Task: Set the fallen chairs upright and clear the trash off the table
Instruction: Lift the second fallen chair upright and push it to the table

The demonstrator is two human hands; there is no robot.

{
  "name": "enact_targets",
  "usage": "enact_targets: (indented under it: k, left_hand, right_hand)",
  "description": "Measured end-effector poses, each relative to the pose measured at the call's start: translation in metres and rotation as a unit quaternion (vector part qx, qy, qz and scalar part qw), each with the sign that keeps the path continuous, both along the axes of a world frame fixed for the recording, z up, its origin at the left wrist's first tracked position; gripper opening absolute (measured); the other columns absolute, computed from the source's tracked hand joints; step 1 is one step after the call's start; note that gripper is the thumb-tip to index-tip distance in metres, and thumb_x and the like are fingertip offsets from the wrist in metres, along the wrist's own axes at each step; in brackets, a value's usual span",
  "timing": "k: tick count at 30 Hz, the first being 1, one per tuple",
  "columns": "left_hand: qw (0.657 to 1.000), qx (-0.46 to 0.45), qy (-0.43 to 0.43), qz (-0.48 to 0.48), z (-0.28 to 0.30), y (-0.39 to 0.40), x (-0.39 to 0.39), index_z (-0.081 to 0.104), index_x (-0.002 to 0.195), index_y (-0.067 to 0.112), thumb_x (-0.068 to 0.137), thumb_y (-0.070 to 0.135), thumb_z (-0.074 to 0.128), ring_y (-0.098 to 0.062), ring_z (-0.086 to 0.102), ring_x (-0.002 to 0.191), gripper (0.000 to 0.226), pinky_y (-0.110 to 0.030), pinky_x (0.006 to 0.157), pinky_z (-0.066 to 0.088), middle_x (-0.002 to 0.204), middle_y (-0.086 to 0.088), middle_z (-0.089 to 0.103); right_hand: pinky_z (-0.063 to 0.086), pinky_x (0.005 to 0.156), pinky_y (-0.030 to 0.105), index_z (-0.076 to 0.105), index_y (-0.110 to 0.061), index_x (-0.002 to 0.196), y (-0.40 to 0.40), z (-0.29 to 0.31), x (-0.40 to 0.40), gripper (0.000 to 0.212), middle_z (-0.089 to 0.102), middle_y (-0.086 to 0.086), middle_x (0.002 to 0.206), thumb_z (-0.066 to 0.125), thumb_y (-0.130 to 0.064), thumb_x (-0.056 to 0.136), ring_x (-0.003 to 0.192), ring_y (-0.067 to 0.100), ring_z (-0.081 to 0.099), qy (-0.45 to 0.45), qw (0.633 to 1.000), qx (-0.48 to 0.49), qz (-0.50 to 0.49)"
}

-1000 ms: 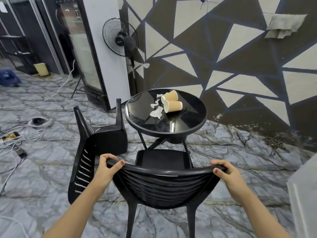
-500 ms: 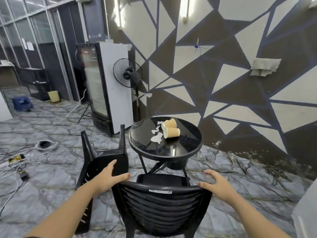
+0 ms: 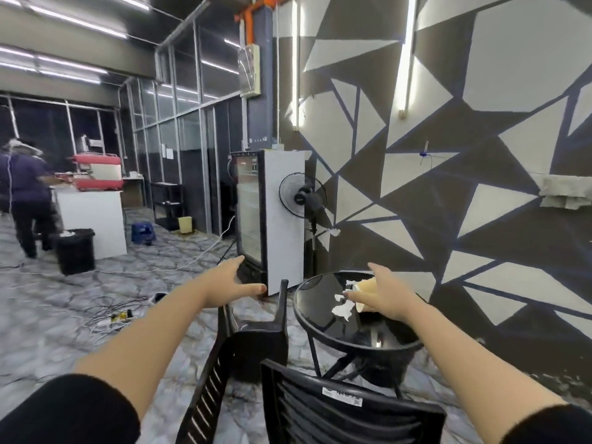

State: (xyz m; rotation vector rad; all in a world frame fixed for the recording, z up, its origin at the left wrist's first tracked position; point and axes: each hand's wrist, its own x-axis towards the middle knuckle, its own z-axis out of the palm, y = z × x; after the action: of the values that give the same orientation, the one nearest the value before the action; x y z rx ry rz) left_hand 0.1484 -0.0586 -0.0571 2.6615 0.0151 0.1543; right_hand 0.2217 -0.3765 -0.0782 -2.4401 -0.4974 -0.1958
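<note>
A black plastic chair (image 3: 346, 408) stands upright right in front of me, its backrest at the bottom of the head view. A second black chair (image 3: 253, 331) lies tipped on its side to the left of the round black table (image 3: 320, 315). On the table lie two tan paper cups (image 3: 366, 285) and crumpled white paper (image 3: 342, 307). My left hand (image 3: 230, 283) is raised in the air with fingers spread, above the fallen chair. My right hand (image 3: 384, 296) hovers open over the table and hides part of the cups. Neither hand holds anything.
A glass-door fridge (image 3: 269, 219) and a standing fan (image 3: 302, 197) stand behind the table by the patterned wall. Cables (image 3: 121, 312) trail over the marble floor at left. A black bin (image 3: 75, 249), a white counter (image 3: 93, 219) and a person (image 3: 27, 197) are at far left.
Both hands let go of the upright chair's backrest and rose forward, fingers spread. The view tilted up, showing more of the room.
</note>
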Motion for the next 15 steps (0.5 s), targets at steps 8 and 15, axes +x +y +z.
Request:
enact_targets:
  k: [8, 15]
  left_hand:
    - [0.997, 0.046, -0.033, 0.048, 0.044, 0.031, -0.047, 0.008, 0.149, 0.017, 0.075, 0.071, 0.05, -0.024, 0.023, 0.142, 0.101, -0.039, 0.114, 0.021, 0.158, -0.005, 0.014]
    - [0.994, 0.068, -0.041, 0.069, 0.07, 0.078, -0.077, 0.008, 0.149, 0.015, 0.073, 0.074, 0.048, -0.025, 0.024, 0.142, 0.104, -0.043, 0.115, 0.024, 0.158, -0.006, 0.016]
  right_hand:
    - [0.033, 0.104, 0.038, 0.019, -0.008, 0.143, 0.077, 0.067, -0.028, 0.102, 0.03, 0.011, 0.151, 0.062, -0.064, 0.07, 0.134, 0.029, 0.034, -0.073, 0.993, -0.056, 0.079]
    - [0.029, 0.106, 0.038, 0.016, -0.007, 0.144, 0.158, 0.096, -0.052, 0.101, 0.027, 0.011, 0.152, 0.06, -0.064, 0.072, 0.137, 0.028, 0.029, -0.101, 0.985, -0.076, 0.119]
